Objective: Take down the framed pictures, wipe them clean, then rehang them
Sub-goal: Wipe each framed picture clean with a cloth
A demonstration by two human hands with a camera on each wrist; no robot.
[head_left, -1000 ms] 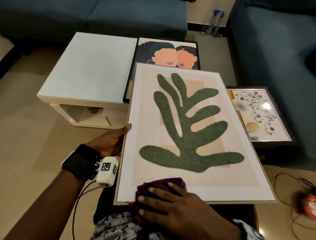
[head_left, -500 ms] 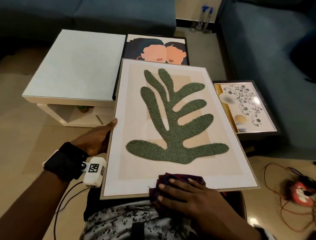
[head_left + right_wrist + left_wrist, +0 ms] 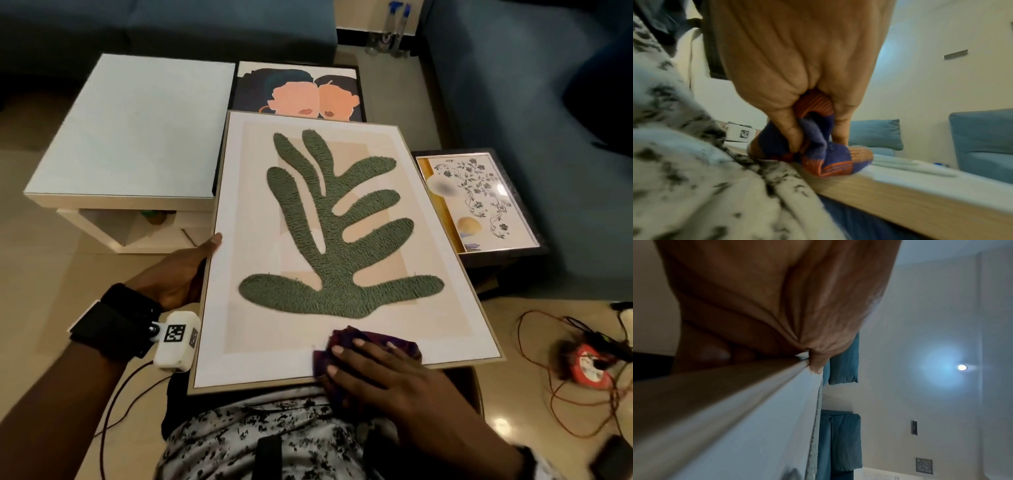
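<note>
We see the leaf picture (image 3: 342, 246) lying tilted across the lap, its near edge against the shirt (image 3: 260, 442); left hand (image 3: 178, 274) grips the left frame edge, thumb on the face, fingers curled beneath; right hand (image 3: 383, 377) presses a bunched purple-orange cloth (image 3: 373, 339) on the near edge, fingers curled round it; faces picture (image 3: 298, 92) lies just beyond, beside the white bench (image 3: 130, 130); floral picture (image 3: 479, 202) sits to the right, near the sofa (image 3: 534, 85).
</note>
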